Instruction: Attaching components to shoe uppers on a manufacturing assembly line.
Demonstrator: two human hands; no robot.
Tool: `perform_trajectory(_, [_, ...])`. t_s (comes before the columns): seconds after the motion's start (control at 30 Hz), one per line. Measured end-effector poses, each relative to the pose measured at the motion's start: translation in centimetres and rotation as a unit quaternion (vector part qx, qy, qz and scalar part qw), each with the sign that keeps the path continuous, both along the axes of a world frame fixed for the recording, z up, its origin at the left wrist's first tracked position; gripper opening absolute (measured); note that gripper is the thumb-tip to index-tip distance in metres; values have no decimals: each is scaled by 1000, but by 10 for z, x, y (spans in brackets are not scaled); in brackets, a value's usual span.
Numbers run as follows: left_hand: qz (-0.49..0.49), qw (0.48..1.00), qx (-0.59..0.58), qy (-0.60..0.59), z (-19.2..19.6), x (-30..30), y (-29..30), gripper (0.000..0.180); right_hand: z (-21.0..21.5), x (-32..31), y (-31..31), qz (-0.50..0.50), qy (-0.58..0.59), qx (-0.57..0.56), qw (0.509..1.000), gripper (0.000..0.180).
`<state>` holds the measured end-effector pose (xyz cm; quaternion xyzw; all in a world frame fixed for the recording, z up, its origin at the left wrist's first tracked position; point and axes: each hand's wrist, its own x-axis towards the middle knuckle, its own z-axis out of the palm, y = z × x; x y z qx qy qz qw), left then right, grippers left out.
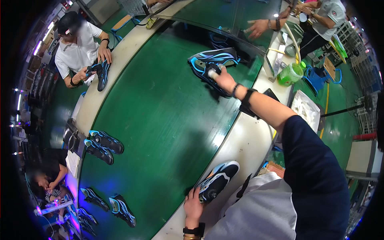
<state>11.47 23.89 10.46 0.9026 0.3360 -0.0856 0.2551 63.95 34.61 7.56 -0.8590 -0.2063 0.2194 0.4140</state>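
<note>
My left hand (193, 205) is at the near edge of the belt, its fingers closed on the collar end of a black, white and blue sports shoe (220, 181). That shoe rests on the pale ledge, toe pointing away, with a round dial on it. My right arm stretches far over the belt. The fingers of my right hand (225, 81), with white coverings on the tips, are closed at the upper part of a black shoe with blue stripes (200, 71). Another matching shoe (224, 56) lies right behind it.
More such shoes (105, 144) stand on the green belt (160, 120) at left. Across it, a person (80, 48) handles a shoe. On the right ledge are a green bottle (291, 75) and a white tray (316, 114) of pale pieces. A dark clear panel (224, 18) spans the far end.
</note>
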Motion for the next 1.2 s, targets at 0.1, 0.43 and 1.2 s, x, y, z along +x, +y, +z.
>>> perform_trajectory(0.1, [17,1000,-7,24,-3,4,-2,87,-4,34,67,-96,107,-69,987,106])
perform_trajectory(0.43, [30,998,-55,29,8,13,8,83,-24,35,1,-29,204,116,972,66])
perform_trajectory(1.2, [41,997,-63,30,-5,8,0,88,-33,-16,-40,105,288,174,936,69])
